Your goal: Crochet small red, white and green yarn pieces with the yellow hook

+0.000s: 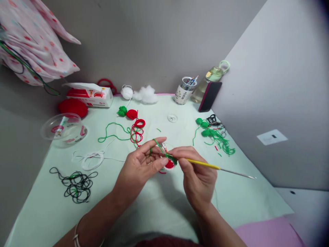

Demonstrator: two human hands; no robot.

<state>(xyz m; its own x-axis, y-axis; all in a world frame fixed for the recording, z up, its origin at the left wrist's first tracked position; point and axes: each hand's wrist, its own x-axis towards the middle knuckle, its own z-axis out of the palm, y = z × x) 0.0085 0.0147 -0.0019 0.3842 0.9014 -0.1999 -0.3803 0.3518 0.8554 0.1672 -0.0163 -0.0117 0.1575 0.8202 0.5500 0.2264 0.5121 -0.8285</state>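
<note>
Red, white and green crocheted yarn piece (170, 165), small and rounded, sits right of the frame's centre, pinched by the left hand (140, 165) between thumb and fingers. Bright green yarn strand (157, 143) crosses that hand's raised index finger. The right hand (198, 176) holds the slim metal crochet hook with a yellow handle (205, 164) much like a pencil, one end at the green edge, the other pointing to the frame's right; whether a loop sits on the working tip I cannot tell. Good stitching here would call for even tension at the index finger, a pinch close to the stitch, and a gentle turn of the hook to avoid splitting strands. Loose green yarn loops (115, 138) left of centre meet looped red yarn (137, 133), so slack could snag there
</note>
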